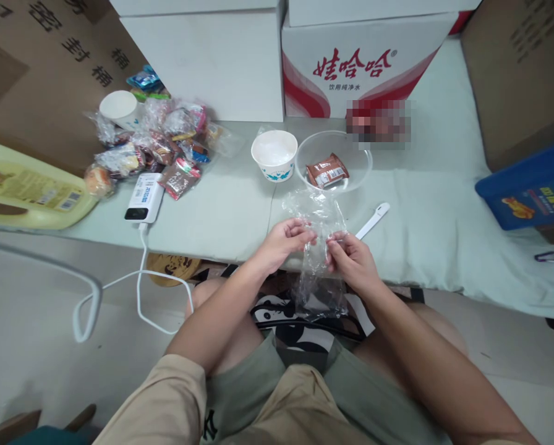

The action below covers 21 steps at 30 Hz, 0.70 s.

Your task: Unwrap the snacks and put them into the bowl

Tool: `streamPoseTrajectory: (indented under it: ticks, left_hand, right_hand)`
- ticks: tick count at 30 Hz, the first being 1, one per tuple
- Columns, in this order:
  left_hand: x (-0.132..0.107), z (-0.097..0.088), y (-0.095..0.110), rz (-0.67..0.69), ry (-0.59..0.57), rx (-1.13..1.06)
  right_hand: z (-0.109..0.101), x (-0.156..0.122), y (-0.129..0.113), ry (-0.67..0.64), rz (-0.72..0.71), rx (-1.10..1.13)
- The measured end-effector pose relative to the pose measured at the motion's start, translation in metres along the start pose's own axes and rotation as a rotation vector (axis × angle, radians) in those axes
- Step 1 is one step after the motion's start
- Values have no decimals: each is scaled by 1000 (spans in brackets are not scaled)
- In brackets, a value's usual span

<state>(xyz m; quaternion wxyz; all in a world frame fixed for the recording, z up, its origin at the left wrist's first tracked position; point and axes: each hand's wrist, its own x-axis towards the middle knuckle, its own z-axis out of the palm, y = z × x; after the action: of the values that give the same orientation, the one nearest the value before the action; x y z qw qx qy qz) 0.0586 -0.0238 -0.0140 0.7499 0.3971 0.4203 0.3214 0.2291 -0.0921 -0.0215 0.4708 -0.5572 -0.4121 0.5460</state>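
Note:
Between my two hands hangs a clear plastic bag (321, 262), crinkled and draping over the table's front edge. My left hand (287, 241) pinches its left side; my right hand (350, 254) pinches the right side. Just beyond the bag, a clear plastic bowl (366, 162) holds a brown wrapped snack (329, 170). A white paper cup with a blue leaf pattern (275, 162) stands to the left of the bowl. Beside my right hand lies a white plastic utensil (373, 219), its lower end hidden behind that hand.
Wrapped snacks (159, 139) are heaped at the back left, with another paper cup (119, 108). A white power bank (144, 198) trails a white cable off the edge. Cartons (240, 68) line the back. A yellow jug (36, 185) is left, a blue package (530, 185) right.

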Motion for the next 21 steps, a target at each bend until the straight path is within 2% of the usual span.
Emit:
streamPoseTrajectory:
  ticks: [3, 8, 11, 13, 15, 18, 21]
  left_hand:
    - [-2, -2, 6, 11, 6, 2]
    - [1, -16, 13, 140, 178, -42]
    - [2, -14, 7, 146, 225, -145]
    - [1, -8, 0, 67, 158, -227]
    - [-2, 0, -8, -59, 32, -295]
    - [-6, 10, -15, -222, -127, -318]
    - [-7, 13, -17, -221, -222, -258]
  right_hand:
    - [0, -1, 0, 12, 12, 29]
    - [0, -1, -4, 44, 1, 66]
    - [0, -1, -3, 29, -28, 63]
    - [-2, -1, -1, 23, -46, 70]
    - [-6, -4, 4, -7, -42, 103]
    - [-12, -9, 12, -147, -5, 171]
    - [-15, -12, 11, -233, 29, 188]
